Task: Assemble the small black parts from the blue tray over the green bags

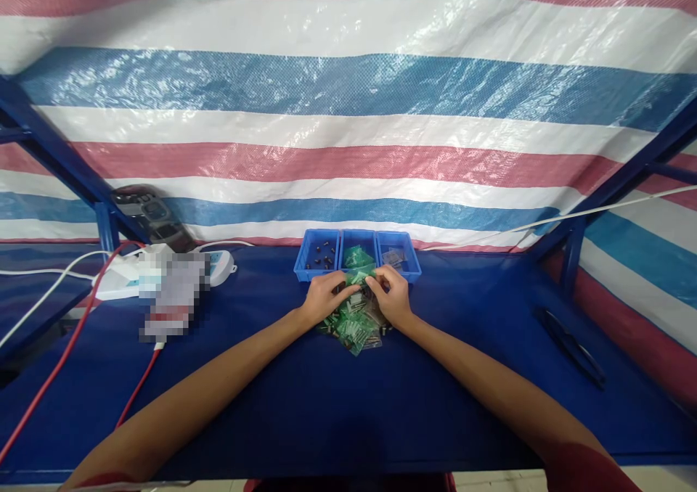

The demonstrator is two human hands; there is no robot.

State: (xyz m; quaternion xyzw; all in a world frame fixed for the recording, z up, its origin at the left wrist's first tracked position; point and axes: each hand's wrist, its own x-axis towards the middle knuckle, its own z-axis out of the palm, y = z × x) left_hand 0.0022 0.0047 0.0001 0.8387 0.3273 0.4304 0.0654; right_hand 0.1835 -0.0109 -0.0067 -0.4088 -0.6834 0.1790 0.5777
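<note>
Between my two hands is a small green plastic bag (360, 273), pinched at its upper edge. My left hand (325, 296) is closed on the bag's left side, thumb pointing inward. On the right side, my right hand (393, 297) grips it with thumb and fingers. Below them lies a pile of green and clear bags (355, 331) with small metal parts inside. Just behind my hands stand three joined blue bins. Dark small parts lie in the left bin (317, 273), green bags (358, 256) in the middle one, and clear bags (393, 258) in the right one.
A white power strip (222, 265) with plugs and a red cable (81, 325) lies at the left, beside a blurred-out object (175, 292). A dark device (149, 216) leans behind it. Black glasses (571, 347) rest at the right. Blue frame posts (571, 256) and a striped sheet (348, 125) bound the blue table (337, 419).
</note>
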